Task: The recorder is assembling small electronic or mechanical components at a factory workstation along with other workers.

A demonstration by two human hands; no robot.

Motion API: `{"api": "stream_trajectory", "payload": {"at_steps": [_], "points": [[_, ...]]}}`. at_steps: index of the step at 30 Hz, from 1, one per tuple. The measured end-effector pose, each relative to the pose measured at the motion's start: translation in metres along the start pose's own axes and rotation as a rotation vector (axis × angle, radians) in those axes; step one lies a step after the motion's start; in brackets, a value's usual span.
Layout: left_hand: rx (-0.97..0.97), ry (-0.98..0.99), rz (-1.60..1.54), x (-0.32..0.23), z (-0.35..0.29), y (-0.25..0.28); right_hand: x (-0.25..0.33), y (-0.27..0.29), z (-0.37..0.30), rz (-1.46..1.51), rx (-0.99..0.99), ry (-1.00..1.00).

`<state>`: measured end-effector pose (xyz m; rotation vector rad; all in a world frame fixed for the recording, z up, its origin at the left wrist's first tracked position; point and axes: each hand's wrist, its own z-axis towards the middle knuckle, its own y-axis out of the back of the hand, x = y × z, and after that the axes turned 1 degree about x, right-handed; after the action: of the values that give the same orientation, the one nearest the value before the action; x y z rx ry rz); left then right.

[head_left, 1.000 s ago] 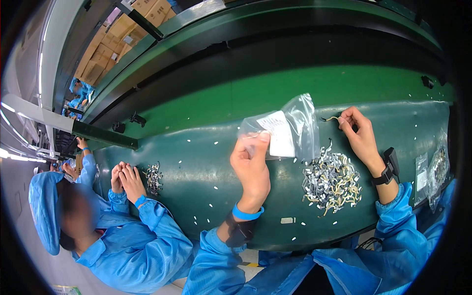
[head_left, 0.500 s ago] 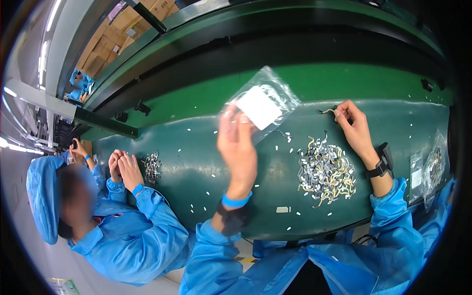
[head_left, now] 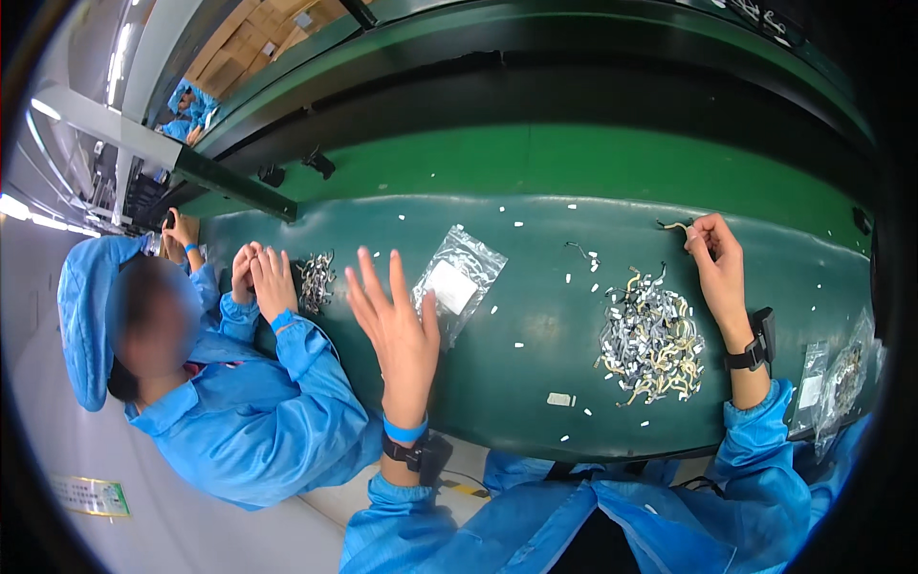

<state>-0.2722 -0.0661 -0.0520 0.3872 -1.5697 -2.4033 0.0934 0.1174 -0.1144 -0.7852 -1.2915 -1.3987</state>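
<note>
My left hand [head_left: 394, 335] is raised with its fingers spread and holds nothing. Just beyond its fingertips, a clear plastic zip bag [head_left: 461, 277] with a white label lies on the green mat [head_left: 535, 287]; pale pieces show inside it. At the far right, my right hand [head_left: 717, 256] pinches a short cream-coloured cable [head_left: 675, 227] with a dark end that points left. Nearer to me than that hand is a heap of short cables [head_left: 650, 340] in grey, cream and black with small white connectors.
A co-worker's hands [head_left: 263, 275] are at the left beside a smaller cable heap [head_left: 316, 282]. Loose white connectors are scattered over the mat, and a beige piece [head_left: 561, 400] lies near its front edge. Filled clear bags [head_left: 841, 383] lie at the right. A green ledge [head_left: 574, 163] runs behind.
My left hand has let go of the zip bag, which now lies on the mat, and has drawn back with fingers spread. My right hand still pinches the cable. The view has shifted slightly.
</note>
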Motion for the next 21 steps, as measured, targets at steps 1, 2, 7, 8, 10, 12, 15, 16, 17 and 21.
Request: {"api": "stream_trajectory", "payload": {"at_steps": [1, 2, 7, 8, 10, 12, 15, 16, 17, 21], "points": [[0.055, -0.086, -0.065, -0.001, 0.006, -0.003, -0.001, 0.001, -0.001, 0.000, 0.004, 0.000], [0.104, -0.174, -0.130, -0.003, 0.011, -0.004, -0.002, 0.001, 0.000, 0.006, 0.006, 0.003], [0.247, -0.357, -0.176, -0.010, -0.005, -0.042, -0.004, -0.001, 0.001, 0.035, 0.007, 0.014], [0.259, -0.360, -0.162, -0.010, -0.004, -0.043, -0.004, 0.001, 0.000, 0.026, 0.002, 0.018], [0.256, -0.363, -0.157, -0.011, -0.004, -0.046, -0.001, 0.002, 0.000, 0.009, -0.006, 0.027], [0.237, -0.348, -0.166, -0.009, -0.008, -0.050, -0.001, 0.000, 0.001, 0.014, -0.002, 0.029], [0.220, -0.326, -0.163, -0.016, -0.011, -0.050, -0.003, 0.001, 0.001, 0.005, 0.000, 0.034], [0.217, -0.315, -0.164, -0.018, -0.012, -0.050, -0.003, 0.001, 0.001, -0.001, 0.000, 0.036], [0.214, -0.307, -0.165, -0.020, -0.013, -0.049, -0.002, 0.001, 0.001, 0.001, 0.000, 0.034], [0.222, -0.300, -0.136, -0.024, -0.022, -0.046, 0.000, 0.000, 0.000, 0.001, -0.002, 0.039]]}}
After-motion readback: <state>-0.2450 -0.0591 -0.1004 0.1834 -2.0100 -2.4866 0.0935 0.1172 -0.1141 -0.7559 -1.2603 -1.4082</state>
